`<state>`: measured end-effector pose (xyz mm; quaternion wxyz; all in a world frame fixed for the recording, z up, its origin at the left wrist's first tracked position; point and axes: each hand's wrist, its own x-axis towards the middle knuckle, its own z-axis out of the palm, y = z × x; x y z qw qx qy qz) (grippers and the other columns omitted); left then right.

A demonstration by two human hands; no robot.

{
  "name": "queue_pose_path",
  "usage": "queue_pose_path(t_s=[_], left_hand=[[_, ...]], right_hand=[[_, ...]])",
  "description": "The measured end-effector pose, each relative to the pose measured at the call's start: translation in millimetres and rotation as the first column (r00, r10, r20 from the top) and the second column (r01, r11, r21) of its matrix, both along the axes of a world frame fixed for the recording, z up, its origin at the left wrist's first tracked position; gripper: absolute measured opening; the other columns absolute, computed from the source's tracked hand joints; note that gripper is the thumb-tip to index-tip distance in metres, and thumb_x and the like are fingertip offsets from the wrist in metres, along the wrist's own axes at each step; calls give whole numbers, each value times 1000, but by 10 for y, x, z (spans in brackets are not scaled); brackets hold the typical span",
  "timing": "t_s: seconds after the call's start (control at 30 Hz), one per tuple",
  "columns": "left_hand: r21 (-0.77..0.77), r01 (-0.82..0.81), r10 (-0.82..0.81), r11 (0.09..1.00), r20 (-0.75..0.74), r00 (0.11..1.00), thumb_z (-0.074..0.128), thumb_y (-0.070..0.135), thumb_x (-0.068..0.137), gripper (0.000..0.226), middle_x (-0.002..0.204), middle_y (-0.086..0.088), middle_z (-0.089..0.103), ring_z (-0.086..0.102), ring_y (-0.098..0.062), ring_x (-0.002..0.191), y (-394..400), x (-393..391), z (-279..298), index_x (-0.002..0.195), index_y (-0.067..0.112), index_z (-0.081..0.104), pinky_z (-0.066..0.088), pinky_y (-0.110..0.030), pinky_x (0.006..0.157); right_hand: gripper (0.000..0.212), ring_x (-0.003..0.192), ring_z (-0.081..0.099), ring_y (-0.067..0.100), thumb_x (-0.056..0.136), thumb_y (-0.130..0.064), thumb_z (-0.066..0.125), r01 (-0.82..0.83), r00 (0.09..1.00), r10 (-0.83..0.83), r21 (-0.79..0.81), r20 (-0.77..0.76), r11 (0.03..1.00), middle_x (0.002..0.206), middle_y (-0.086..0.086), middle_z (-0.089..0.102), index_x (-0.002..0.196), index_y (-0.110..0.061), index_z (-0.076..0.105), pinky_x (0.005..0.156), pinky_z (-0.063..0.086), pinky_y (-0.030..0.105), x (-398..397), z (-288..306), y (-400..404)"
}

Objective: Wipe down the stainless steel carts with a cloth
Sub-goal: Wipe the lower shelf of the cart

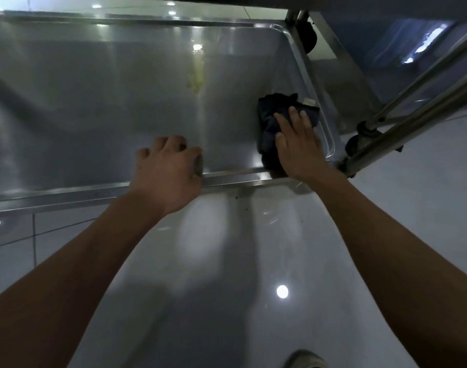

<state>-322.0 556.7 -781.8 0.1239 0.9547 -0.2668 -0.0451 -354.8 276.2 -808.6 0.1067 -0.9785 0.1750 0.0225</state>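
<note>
Right of centre: the right hand (296, 144), fingers straight, presses a dark cloth (269, 120) flat on the cart shelf (120, 102). The left hand (168, 168) curls over the near rim. Cloth: soft, light, likely best held bunched under the palm.

A brushed silver-grey finish is shown by the cart shelf (107, 102), streaked with pale reflections and dotted with white spots of reflected light. A yellowish smear (196, 78) is seen on the shelf's far middle. The cloth (269, 120) is coloured dark navy, almost black, and a small white tag (309, 101) is carried at its far edge. The floor (227, 261) is tiled in glossy white, crossed by thin dark grout lines at the left. Black is shown by the caster wheels (308, 38).
</note>
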Motion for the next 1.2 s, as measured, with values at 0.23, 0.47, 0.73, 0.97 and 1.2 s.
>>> queue_pose_path(t_s=[0.23,0.47,0.73,0.97,1.2], left_hand=[[-8,-25,26,1000,20,999,51,41,75,51,134,-4,55,46,-34,128,38,-10,-84,121,28,67,41,-53,97],[-44,19,-20,999,-12,1000,55,46,73,49,131,3,61,55,-30,120,299,239,-10,120,36,67,48,-51,95],[-35,-79,80,996,27,996,57,45,73,48,126,-6,63,56,-35,113,902,338,-62,115,29,73,49,-48,91],[-133,5,2,991,51,999,69,21,80,42,126,-12,63,58,-37,115,1084,250,-160,121,16,71,52,-43,91],[-131,44,-34,990,77,996,58,20,87,42,129,-12,59,52,-33,121,1148,209,-177,128,13,67,48,-45,97]], right_hand=[[53,153,-6,19,106,-35,22,92,995,-93,8,40,996,168,-1,0,158,-32,14,121,-5,46,211,-1,-381],[53,153,-8,20,105,-38,20,56,998,-56,13,38,998,168,-2,-3,158,-35,12,122,-4,47,507,-85,-129],[56,153,-8,20,100,-43,20,-104,993,100,72,63,992,167,-4,-1,156,-38,21,120,-5,48,1072,-163,896],[57,152,-12,17,97,-46,18,-493,867,498,114,-23,863,167,-8,-5,155,-43,17,119,-7,48,1601,-110,2190],[52,152,-12,15,103,-42,21,-573,811,585,163,-32,803,167,-9,-5,155,-41,18,120,-6,47,1724,-2,2543]])
